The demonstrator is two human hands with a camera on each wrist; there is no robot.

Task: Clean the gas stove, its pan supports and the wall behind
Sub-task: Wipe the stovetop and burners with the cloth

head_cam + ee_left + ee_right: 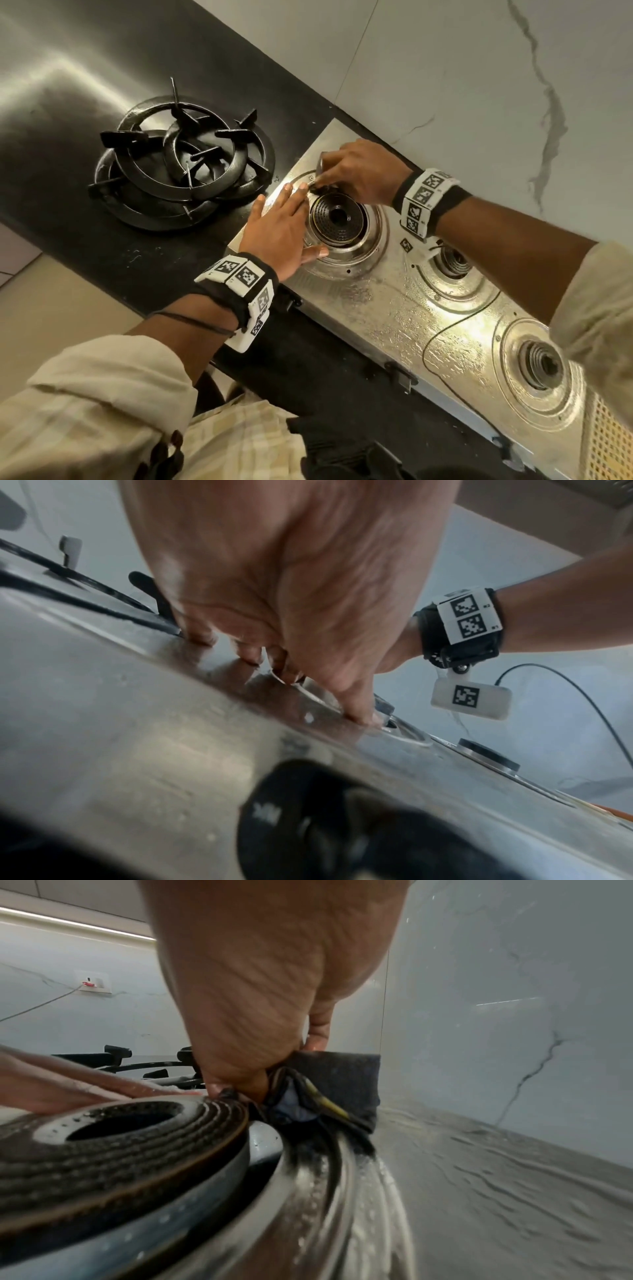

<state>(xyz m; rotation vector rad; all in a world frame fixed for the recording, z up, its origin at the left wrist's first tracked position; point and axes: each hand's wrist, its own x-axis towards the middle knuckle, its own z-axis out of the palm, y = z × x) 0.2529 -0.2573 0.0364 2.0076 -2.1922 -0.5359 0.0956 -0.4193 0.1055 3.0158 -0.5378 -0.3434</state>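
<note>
1. On the wet steel gas stove, the left hand lies flat, fingers straight, beside the leftmost burner.
2. Behind that burner, the right hand pinches what looks like a dark scrubbing pad.
3. Pan supports sit stacked on the black counter, left of the stove.

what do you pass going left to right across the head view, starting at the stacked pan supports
stacked pan supports → left hand → left burner → middle burner → right burner
</note>
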